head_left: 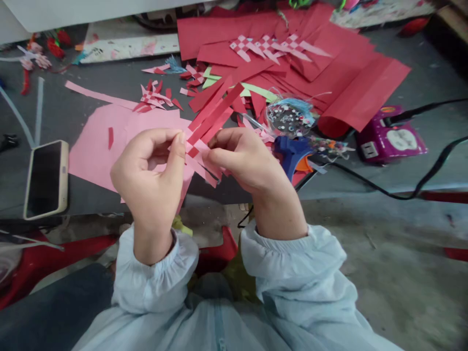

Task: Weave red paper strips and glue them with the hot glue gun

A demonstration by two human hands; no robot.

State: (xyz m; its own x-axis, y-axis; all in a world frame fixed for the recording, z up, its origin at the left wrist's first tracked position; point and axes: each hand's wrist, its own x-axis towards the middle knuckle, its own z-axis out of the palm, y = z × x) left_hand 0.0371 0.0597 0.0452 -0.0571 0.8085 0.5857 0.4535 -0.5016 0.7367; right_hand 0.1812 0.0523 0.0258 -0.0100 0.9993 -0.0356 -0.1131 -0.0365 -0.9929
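Between both hands is a piece of woven paper strips [192,151], red and pink, with long loose red ends pointing up and away and pink ends hanging toward me. My left hand [155,163] pinches its left edge between thumb and forefinger. On the other side, my right hand [237,156] is closed on the strips at the right edge, its fingertips partly hidden behind the paper. Under and behind my left hand lie pink paper sheets [98,146]. Beyond the weave, small finished-looking checkered woven pieces [151,97] rest among paper scraps.
Red paper sheets [351,73] cover the back right, with several checkered paper fish [266,46] on them. A round dish of beads [288,119], a blue hot glue gun [292,153] and a purple box-shaped device [393,136] with cables sit right. A phone [46,180] lies left.
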